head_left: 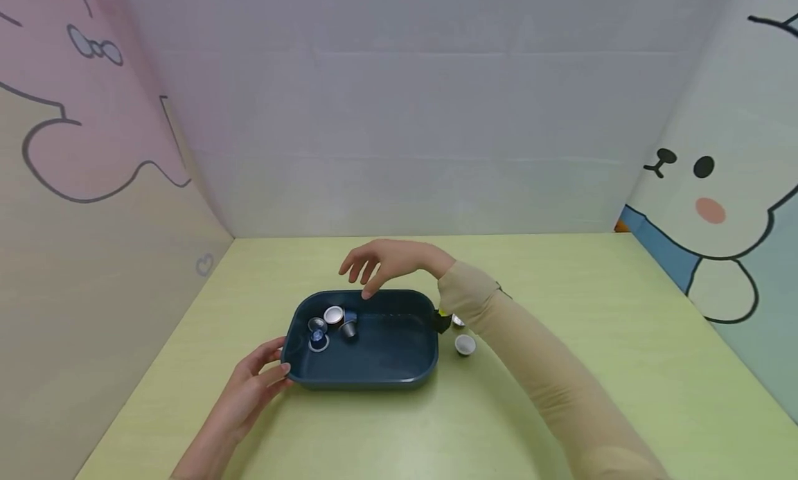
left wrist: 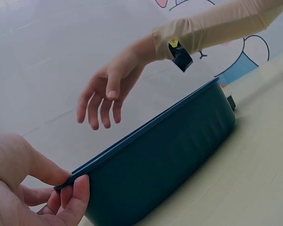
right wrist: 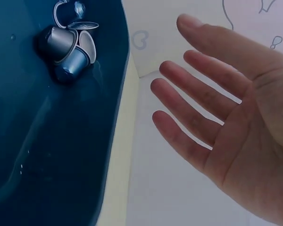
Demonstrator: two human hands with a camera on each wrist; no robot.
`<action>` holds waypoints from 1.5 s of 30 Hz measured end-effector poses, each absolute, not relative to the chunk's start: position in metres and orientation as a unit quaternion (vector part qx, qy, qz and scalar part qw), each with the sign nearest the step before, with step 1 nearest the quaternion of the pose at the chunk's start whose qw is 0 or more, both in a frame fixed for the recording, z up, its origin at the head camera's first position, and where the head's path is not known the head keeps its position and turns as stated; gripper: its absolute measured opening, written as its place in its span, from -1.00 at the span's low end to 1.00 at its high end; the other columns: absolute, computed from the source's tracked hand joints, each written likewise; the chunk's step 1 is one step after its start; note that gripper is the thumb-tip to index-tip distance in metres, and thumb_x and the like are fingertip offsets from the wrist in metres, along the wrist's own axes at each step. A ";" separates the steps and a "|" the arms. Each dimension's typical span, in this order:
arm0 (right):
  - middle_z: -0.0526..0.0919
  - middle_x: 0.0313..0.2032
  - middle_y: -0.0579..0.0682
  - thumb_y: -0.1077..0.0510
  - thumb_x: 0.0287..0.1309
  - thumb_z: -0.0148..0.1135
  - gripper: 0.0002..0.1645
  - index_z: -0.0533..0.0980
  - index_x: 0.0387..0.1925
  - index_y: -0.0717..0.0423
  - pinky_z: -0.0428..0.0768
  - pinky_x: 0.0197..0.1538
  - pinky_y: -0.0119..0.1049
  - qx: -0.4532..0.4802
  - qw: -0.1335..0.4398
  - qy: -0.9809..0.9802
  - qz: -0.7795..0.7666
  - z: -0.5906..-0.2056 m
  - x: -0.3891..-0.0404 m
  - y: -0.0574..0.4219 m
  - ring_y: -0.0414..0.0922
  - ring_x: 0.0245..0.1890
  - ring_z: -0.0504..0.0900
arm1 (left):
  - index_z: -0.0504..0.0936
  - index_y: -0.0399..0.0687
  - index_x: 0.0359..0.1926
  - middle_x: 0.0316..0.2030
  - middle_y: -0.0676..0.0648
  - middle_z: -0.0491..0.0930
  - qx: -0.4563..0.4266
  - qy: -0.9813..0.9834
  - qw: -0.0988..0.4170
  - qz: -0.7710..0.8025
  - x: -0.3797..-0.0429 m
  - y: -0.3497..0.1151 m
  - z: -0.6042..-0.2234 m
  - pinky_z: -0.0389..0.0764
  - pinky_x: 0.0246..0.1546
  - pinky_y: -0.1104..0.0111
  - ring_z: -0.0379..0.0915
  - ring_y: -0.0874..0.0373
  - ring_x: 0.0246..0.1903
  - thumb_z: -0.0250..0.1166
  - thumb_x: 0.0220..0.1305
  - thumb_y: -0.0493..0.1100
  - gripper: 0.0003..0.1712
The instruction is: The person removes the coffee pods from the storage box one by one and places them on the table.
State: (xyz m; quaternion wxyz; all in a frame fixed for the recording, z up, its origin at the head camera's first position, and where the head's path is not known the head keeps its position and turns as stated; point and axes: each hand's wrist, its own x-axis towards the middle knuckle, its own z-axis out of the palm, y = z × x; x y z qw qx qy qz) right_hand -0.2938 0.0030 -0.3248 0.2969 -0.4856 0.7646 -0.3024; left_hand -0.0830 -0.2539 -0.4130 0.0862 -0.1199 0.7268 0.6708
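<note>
A dark blue rectangular tray [head_left: 380, 359] with rounded corners and raised walls stands on the table. Several coffee capsules, silver and blue, lie in its left part; a silver capsule [right wrist: 59, 43] and a blue capsule [right wrist: 73, 66] show close up in the right wrist view. My left hand [head_left: 252, 383] pinches the tray's left rim, thumb on top and fingers below, as the left wrist view shows. Above the tray's far edge hovers my right hand [head_left: 393, 258], its fingers relaxed, spread and holding nothing.
To the right of the tray a white-topped capsule [head_left: 465, 345] stands on the pale yellow table [head_left: 623, 369], and another capsule [head_left: 458, 321] is partly hidden by the right forearm. Walls with cartoon drawings rise on the left and right, a plain wall [head_left: 411, 120] behind.
</note>
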 end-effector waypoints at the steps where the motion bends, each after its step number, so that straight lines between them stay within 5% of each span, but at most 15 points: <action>1: 0.59 0.12 0.04 0.12 0.13 0.42 -0.34 0.44 0.28 -0.02 0.64 0.08 -0.36 -0.487 0.296 0.763 -0.306 -0.326 -0.294 0.000 -0.06 0.12 0.62 | 0.15 -0.25 0.46 0.03 -0.10 0.28 -0.120 0.727 0.085 0.671 -0.083 -0.254 -0.413 0.64 -0.11 0.52 0.54 0.22 -0.23 0.06 0.39 -0.35 -0.35; 9: 0.59 0.15 0.08 0.16 0.12 0.42 -0.38 0.47 0.24 -0.01 0.62 0.15 -0.23 -0.505 0.268 0.751 -0.329 -0.345 -0.291 -0.025 0.07 0.16 0.60 | 0.17 -0.25 0.45 0.04 -0.12 0.26 -0.122 0.729 0.085 0.669 -0.084 -0.253 -0.412 0.64 -0.12 0.51 0.54 0.21 -0.23 0.06 0.39 -0.36 -0.36; 20: 0.56 0.22 0.01 0.11 0.13 0.42 -0.38 0.47 0.24 -0.06 0.61 0.17 -0.13 -0.543 0.204 0.750 -0.316 -0.368 -0.274 -0.052 -0.12 0.10 0.60 | 0.18 -0.26 0.45 0.03 -0.11 0.26 -0.126 0.728 0.088 0.668 -0.083 -0.253 -0.413 0.64 -0.13 0.51 0.54 0.22 -0.23 0.09 0.38 -0.34 -0.36; 45: 0.61 0.06 -0.15 0.08 0.11 0.44 -0.43 0.52 0.18 -0.12 0.55 -0.09 -0.60 -0.570 0.207 0.769 -0.204 -0.407 -0.253 -0.073 -0.33 -0.14 0.60 | 0.15 -0.26 0.46 0.05 -0.11 0.23 -0.127 0.726 0.090 0.670 -0.083 -0.253 -0.413 0.64 -0.13 0.51 0.53 0.24 -0.21 0.07 0.39 -0.36 -0.35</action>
